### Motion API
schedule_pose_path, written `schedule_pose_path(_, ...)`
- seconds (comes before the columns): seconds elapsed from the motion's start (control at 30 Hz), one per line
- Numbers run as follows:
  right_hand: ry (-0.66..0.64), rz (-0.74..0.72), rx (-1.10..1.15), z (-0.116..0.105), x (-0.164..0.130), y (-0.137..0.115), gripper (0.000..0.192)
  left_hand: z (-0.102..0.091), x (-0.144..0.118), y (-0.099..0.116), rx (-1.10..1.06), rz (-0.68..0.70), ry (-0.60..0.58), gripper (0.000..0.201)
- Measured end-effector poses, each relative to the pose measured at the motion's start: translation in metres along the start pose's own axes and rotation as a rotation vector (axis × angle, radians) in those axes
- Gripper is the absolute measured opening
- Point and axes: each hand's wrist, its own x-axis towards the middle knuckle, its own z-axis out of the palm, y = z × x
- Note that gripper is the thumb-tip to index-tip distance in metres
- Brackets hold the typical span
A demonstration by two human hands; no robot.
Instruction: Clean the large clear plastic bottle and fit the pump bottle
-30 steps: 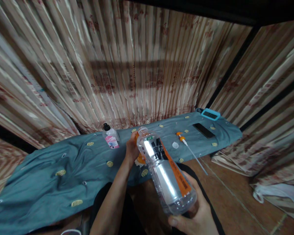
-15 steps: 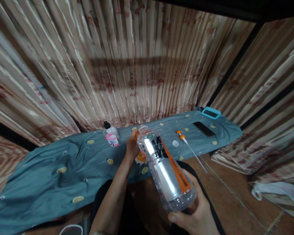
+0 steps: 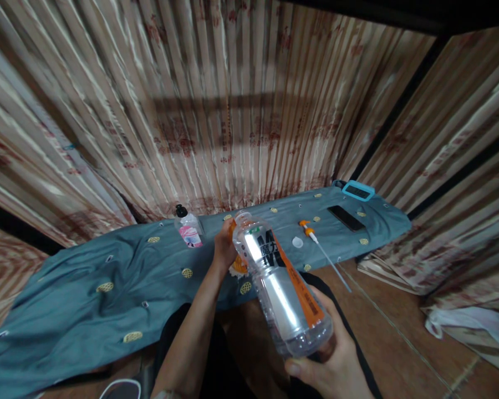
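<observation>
A large clear plastic bottle (image 3: 274,282) with a silver and orange label is tilted, its uncapped neck pointing up and away from me. My right hand (image 3: 330,354) is closed round its base. Behind the bottle's neck, my left hand (image 3: 225,244) is wrapped round an orange container (image 3: 239,266), mostly hidden by the clear bottle. Whether the two touch at the neck I cannot tell. To the right lie an orange pump head (image 3: 308,229) with a long pale tube and a small white cap-like piece (image 3: 297,242).
A green-grey cloth (image 3: 145,271) with yellow pineapple prints covers the narrow surface. On it are a small bottle (image 3: 189,230) with a black cap and pink label, a black phone (image 3: 346,218) and a blue-framed device (image 3: 358,190). Striped curtains (image 3: 233,138) hang close behind.
</observation>
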Motion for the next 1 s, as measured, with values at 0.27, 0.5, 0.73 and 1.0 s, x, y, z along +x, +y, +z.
schedule_pose_path(0.27, -0.024, -0.004, 0.011, -0.003, 0.001, 0.004, 0.101, 0.0, -0.001, 0.001, -0.04, -0.006, 0.012, 0.028)
schedule_pose_path(0.5, -0.137, -0.016, -0.002, -0.015, 0.007, 0.011, 0.098, -0.002, 0.0, 0.004, -0.054, 0.001, -0.022, 0.024)
schedule_pose_path(0.73, -0.138, -0.044, -0.024, -0.017, 0.007, 0.011, 0.097, -0.003, 0.0, 0.007, -0.055, -0.018, -0.009, 0.021)
schedule_pose_path(1.0, -0.193, -0.056, -0.011, -0.021, 0.009, 0.014, 0.096, -0.003, 0.001, 0.007, -0.065, 0.01, -0.012, 0.02)
